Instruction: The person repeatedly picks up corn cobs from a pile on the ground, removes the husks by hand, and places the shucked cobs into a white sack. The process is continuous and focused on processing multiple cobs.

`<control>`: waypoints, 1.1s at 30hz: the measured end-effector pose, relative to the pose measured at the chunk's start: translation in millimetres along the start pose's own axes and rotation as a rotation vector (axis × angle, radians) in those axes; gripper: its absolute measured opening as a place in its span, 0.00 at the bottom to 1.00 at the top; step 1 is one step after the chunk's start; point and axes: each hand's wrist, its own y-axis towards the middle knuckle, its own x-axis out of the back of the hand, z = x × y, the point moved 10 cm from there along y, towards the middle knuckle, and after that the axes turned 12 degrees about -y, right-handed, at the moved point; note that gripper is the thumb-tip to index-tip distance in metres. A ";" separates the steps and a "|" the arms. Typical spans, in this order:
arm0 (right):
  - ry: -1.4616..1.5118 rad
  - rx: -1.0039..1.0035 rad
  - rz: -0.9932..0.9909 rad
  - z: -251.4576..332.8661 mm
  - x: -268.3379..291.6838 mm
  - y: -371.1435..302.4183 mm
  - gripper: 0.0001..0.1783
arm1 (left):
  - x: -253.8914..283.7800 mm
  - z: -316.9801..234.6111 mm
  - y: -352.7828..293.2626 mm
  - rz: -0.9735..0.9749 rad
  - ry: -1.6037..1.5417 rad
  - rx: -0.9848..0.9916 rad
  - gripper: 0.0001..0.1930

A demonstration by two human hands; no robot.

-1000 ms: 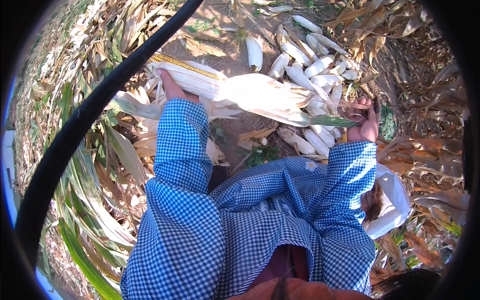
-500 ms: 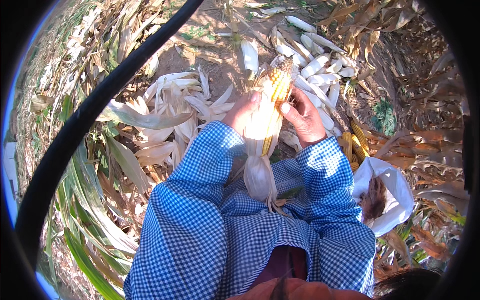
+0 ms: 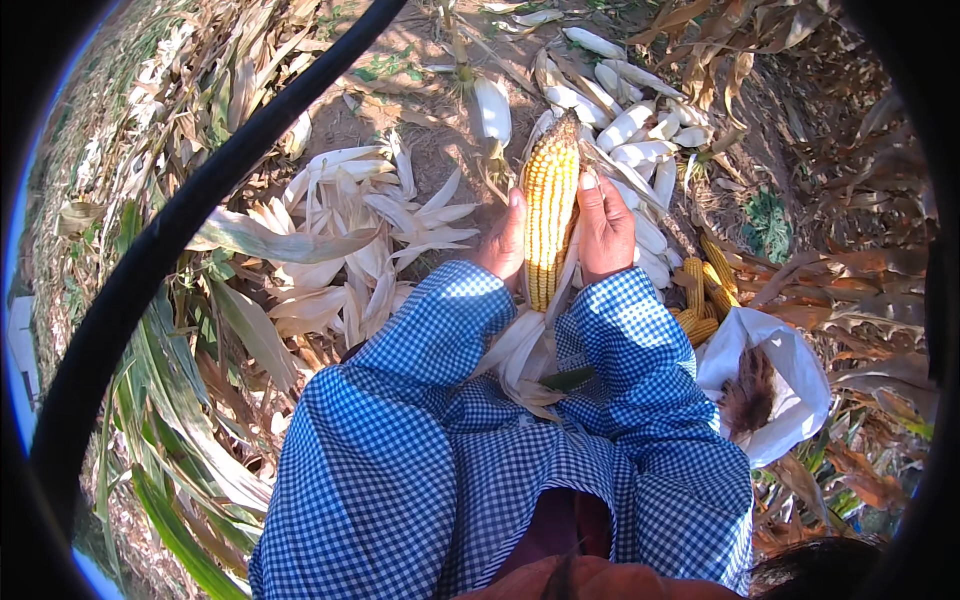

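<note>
Upright between my hands is an ear of corn (image 3: 550,220), its yellow kernels bare along the front. Pale husk (image 3: 525,365) hangs down from its base toward my lap, and more husk shows behind the ear. My left hand (image 3: 505,240) grips the ear's left side, thumb pointing up along it. On the other side my right hand (image 3: 605,228) holds the ear and husk, thumb near the kernels. The fingers behind the ear are mostly hidden.
Beyond my hands lies a pile of unhusked ears (image 3: 635,125). Stripped husks (image 3: 345,230) are heaped to the left. At right, husked yellow ears (image 3: 708,285) lie beside a white sack (image 3: 800,400). A dark curved bar (image 3: 190,215) crosses the left side.
The husk that covered much of the ear is now pulled away and down, baring the kernels. My left hand has moved slightly right and lower; both hands still hold the ear.
</note>
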 end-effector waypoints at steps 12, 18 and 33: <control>0.318 -0.185 0.244 -3.4 -20.1 -4.7 0.21 | 8.3 5.6 -2.4 -0.124 -0.254 0.277 0.24; 0.231 -0.333 0.635 1.9 -35.2 -23.6 0.25 | -24.8 -25.0 -16.1 0.109 0.447 0.217 0.21; 0.412 -0.254 -0.078 -23.9 -2.1 -2.8 0.09 | -2.7 -23.5 -6.6 -0.006 0.101 -0.064 0.32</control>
